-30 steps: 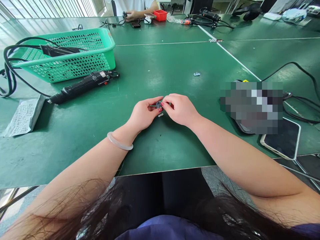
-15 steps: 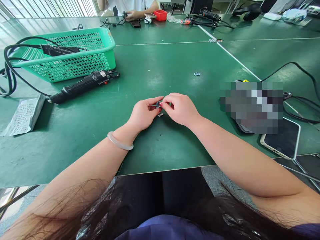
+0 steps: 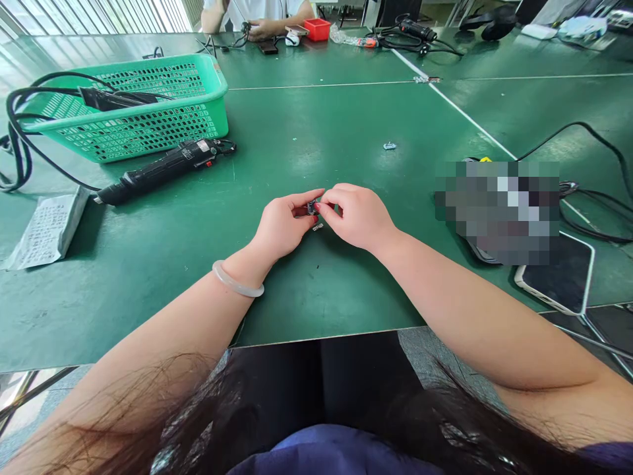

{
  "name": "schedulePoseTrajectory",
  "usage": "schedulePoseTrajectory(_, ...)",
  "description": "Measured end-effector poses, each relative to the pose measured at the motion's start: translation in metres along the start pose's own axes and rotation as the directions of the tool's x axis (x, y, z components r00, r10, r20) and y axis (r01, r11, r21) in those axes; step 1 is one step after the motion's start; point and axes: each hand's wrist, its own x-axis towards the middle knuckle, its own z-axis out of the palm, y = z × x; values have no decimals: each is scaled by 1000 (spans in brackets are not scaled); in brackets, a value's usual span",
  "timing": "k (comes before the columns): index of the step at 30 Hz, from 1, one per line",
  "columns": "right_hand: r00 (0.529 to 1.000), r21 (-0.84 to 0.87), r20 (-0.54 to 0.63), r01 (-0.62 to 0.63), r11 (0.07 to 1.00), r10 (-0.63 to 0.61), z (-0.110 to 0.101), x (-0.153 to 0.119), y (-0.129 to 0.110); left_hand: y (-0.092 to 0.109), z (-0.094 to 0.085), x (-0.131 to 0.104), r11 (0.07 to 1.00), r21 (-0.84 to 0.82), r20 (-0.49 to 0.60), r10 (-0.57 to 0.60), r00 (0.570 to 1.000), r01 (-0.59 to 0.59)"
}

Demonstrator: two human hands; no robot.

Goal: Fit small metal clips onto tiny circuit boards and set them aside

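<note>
Between my hands, just above the green table, is a small dark part with light specks (image 3: 312, 207); it is too small to name more closely. My left hand (image 3: 283, 223) grips it between thumb and fingers. The fingers of my right hand (image 3: 359, 214) are pinched together at the part's right side; whether they hold anything of their own is hidden. Below the fingertips a tiny silvery piece (image 3: 318, 227) lies on the table (image 3: 316, 284).
A black electric screwdriver (image 3: 168, 170) lies by a green basket (image 3: 148, 122) with a cabled tool inside. A paper-wrapped block (image 3: 49, 231) sits left, a phone (image 3: 558, 274) right beside a blurred object. One small piece (image 3: 390, 146) lies farther back. Another person's hand (image 3: 264, 30) shows opposite.
My hands stay in nearly the same place, with only slight finger movement at the small part. Across the table, the other person's arm has shifted a little.
</note>
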Motion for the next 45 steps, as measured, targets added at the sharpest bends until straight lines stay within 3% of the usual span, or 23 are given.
schedulePoseTrajectory(22, 998, -98, -49, 23, 995, -27, 1, -2, -2, -3, -1, 0, 998, 49, -14, 42, 999, -41)
schedulePoseTrajectory(28, 999, -44, -54, 3, 999, -5, 1, 0, 0, -2, -1, 0, 998, 54, -33, 27, 999, -25)
schedulePoseTrajectory(34, 994, 156, -83, -52, 986, 66, 3, 2, 5, -1, -1, 1, 999, 22, -18, 31, 999, -31)
schedulePoseTrajectory(45, 995, 226, -68, -57, 972, 74, 2, 2, 6, -1, 0, 2, 1000, -10, -99, -24, 995, 23)
